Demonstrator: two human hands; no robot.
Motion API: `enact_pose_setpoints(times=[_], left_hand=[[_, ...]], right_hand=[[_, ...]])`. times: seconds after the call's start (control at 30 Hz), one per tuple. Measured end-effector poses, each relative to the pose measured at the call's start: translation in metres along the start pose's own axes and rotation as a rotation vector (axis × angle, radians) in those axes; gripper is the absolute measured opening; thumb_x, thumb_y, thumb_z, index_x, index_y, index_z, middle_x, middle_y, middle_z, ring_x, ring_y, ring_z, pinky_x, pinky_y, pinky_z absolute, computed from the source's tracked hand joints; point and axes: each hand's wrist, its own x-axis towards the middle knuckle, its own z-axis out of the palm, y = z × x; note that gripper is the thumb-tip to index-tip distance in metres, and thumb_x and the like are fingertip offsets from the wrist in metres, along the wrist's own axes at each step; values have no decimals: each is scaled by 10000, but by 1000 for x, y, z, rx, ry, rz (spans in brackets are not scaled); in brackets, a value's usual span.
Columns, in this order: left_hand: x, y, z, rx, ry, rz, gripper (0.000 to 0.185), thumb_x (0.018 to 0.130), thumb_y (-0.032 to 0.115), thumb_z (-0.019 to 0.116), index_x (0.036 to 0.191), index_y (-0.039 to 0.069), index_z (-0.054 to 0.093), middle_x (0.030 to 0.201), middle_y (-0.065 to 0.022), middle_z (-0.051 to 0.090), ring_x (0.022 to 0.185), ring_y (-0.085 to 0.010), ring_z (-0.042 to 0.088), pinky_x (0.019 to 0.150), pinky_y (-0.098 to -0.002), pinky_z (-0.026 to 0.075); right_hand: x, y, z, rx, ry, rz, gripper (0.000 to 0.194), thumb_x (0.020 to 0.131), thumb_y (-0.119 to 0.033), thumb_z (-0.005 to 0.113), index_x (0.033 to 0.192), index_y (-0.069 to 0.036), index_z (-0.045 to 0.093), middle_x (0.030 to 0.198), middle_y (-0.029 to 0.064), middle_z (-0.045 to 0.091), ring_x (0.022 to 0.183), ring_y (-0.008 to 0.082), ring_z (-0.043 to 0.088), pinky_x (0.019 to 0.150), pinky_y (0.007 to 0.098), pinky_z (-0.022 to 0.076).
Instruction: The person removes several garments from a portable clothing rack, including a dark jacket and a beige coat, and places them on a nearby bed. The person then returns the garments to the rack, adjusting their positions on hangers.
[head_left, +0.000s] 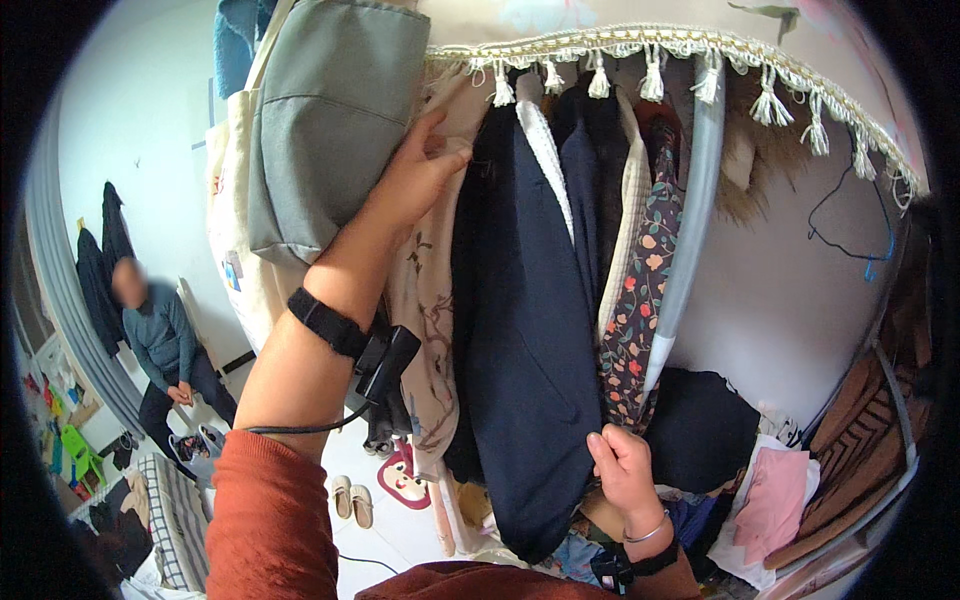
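Observation:
My left hand (420, 176) is raised at the beige printed curtain (435, 300) of a fabric wardrobe, pinching its upper edge; some fingers are hidden. Beside that wrist hangs a grey fabric bag (330, 127). Lower down, my right hand (626, 469) grips the edge of a dark navy garment (529, 360), which hangs long from the rail area. Behind it are a white fluffy-edged garment (544, 142), a cream ribbed garment (626, 225) and a dark floral garment (641, 315). Their hangers are mostly hidden by the tasselled trim (600, 75).
A grey pole (697, 225) stands right of the clothes. Farther right hang a blue wire hanger (851, 217) and a brown cloth (847, 480). Folded pink cloth (772, 495) lies below. Shoes (351, 501) are on the floor; a person (169, 337) sits at left.

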Motion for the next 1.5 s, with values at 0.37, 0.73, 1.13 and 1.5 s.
enact_pose_setpoints(times=[0.37, 0.73, 1.13, 1.5], left_hand=[[9, 30, 36, -30, -192, -24, 682, 903, 119, 655, 1523, 34, 385, 1465, -198, 505, 1337, -314, 488, 1110, -373, 368], [71, 15, 56, 576, -40, 329, 396, 890, 32, 557, 1280, -5, 616, 1119, -191, 692, 1009, -271, 664, 892, -361, 510], [132, -10, 67, 479, -15, 318, 543, 1037, 432, 417, 1266, -27, 593, 1243, -286, 631, 1126, -388, 621, 980, -416, 484], [162, 6, 84, 492, -37, 384, 479, 997, 372, 462, 1217, -25, 613, 1169, -286, 646, 1070, -407, 633, 942, -442, 498]], right_hand=[[12, -32, 29, -140, -218, -214, 302, 945, -120, 655, 716, 1, 501, 672, 138, 475, 594, 302, 512, 556, 395, 408], [39, -46, 83, -331, -383, -537, 231, 923, -206, 678, 768, -53, 602, 731, 125, 561, 681, 327, 613, 623, 420, 519], [57, -71, 16, -445, -53, -573, 164, 836, -175, 770, 776, -90, 644, 766, 62, 604, 685, 264, 630, 644, 369, 527], [66, -39, 1, -472, 86, -855, 185, 773, -166, 823, 814, -90, 660, 795, 39, 625, 718, 214, 657, 751, 341, 591]])
